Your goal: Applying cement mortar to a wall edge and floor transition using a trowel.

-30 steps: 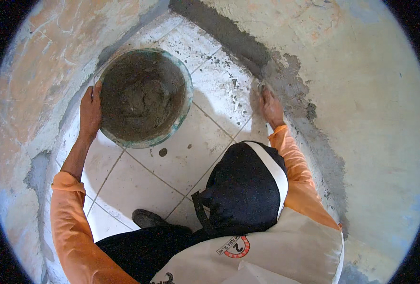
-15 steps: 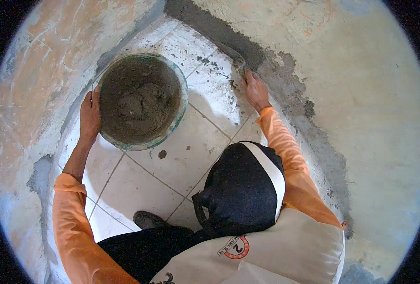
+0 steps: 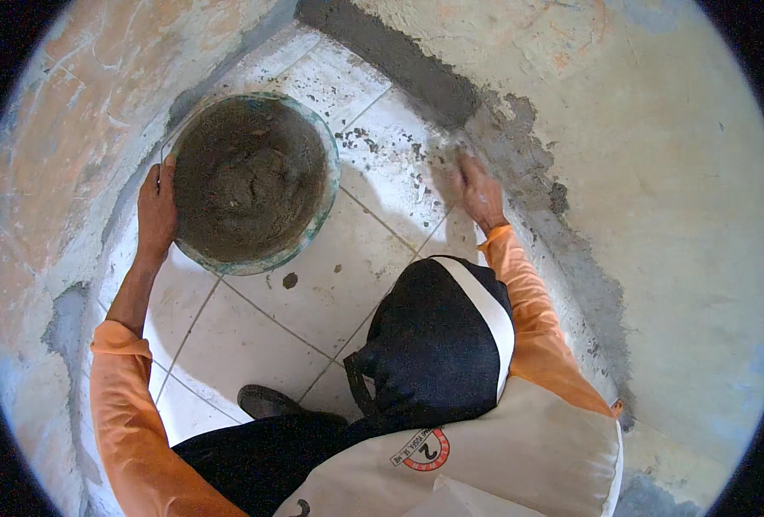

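Observation:
A round green-rimmed basin [image 3: 320, 220] of wet grey mortar [image 3: 248, 177] stands on the tiled floor, near the left wall. My left hand [image 3: 158, 207] grips its left rim, thumb on the edge and fingers outside. Low along the right wall, my right hand [image 3: 482, 196] is closed around a trowel [image 3: 447, 162]. Motion smears the trowel's blade, and the handle is mostly covered by my fingers. Dark fresh mortar [image 3: 416, 69] forms a band along the foot of that wall, just beyond the trowel.
Mortar crumbs [image 3: 382, 142] litter the white floor tiles [image 3: 270, 319] between basin and right wall. The left wall [image 3: 71, 155] and right wall [image 3: 657, 189] meet in a corner at the top. My bent knee [image 3: 438, 336] and dark shoe [image 3: 268, 401] are close below.
My right hand and the trowel have drawn back toward me along the right wall, away from the fresh mortar band. My left hand stays on the basin rim.

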The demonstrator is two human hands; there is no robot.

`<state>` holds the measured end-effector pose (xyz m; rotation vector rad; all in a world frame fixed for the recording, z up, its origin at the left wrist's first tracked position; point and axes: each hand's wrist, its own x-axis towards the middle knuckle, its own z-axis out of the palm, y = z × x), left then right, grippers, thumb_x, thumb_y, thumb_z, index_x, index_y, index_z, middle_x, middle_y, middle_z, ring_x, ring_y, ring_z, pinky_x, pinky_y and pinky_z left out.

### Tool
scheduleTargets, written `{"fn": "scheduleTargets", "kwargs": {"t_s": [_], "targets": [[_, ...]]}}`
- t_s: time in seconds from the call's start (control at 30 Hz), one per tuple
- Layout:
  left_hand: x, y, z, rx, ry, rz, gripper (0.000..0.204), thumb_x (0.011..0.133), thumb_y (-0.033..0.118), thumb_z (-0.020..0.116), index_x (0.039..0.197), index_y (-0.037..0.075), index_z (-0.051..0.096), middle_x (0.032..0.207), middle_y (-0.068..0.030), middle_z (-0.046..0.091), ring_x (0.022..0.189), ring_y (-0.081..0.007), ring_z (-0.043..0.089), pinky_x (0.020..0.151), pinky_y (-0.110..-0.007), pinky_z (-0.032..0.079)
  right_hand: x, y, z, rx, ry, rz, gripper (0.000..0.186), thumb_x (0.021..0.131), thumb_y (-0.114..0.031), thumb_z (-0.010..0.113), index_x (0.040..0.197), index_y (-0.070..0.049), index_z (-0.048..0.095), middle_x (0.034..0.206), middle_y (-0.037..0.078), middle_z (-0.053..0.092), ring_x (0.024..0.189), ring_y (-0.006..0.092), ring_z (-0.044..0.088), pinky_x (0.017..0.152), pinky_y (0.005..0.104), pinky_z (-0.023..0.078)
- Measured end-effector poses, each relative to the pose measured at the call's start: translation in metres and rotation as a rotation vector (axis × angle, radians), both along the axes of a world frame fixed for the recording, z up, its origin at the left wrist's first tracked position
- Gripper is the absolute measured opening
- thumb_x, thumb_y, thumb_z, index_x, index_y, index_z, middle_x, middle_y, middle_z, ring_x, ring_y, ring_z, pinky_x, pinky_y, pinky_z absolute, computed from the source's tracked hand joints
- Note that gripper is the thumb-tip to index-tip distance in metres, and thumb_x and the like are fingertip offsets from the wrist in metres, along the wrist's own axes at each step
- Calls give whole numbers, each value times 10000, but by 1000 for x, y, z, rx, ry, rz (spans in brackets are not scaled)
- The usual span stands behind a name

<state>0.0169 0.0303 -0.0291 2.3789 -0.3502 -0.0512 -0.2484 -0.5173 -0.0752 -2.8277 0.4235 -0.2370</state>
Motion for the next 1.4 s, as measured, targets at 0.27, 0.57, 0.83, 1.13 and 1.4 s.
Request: {"fn": "scheduleTargets", "kwargs": {"t_s": [0.27,0.57,0.83,1.13,1.4], "targets": [[-5,-15,16,-1,145,106,703,1091,592,443,1406,-20,586,1320,-286,633,1263,-390,598,1080,-469,440,-53,-48,4,-96,-42,-105,491,1060,-402,558,1449,-104,550,1221,237,707,1002,500,690,819,588,557],[1,3,5,26,178,53,749,1092,578,444,1481,-59,511,1439,-305,583,1339,-392,574,1157,-451,410,-96,-33,-9,-28,50,-32,489,1042,-307,601,1473,-83,540,1252,246,684,1048,480,680,877,532,556],[2,-8,15,-15,246,145,851,1068,633,454,1539,-76,448,1492,-307,550,1405,-386,534,1179,-440,385,-58,3,9,-22,174,12,505,1060,-375,555,1495,-122,515,1256,241,669,1053,481,680,878,541,561],[3,6,8,66,141,97,795,1082,623,428,1473,-62,529,1431,-294,594,1330,-422,569,1137,-459,409,-24,22,15,115,158,253,520,1056,-402,545,1495,-124,519,1261,250,675,1056,463,690,882,537,575],[-3,-1,10,-32,207,115,707,1094,597,432,1421,-7,599,1341,-235,661,1219,-359,634,1076,-446,450,-53,59,29,115,225,244,495,1043,-355,573,1478,-124,523,1201,233,674,1000,452,696,843,553,571]]}}
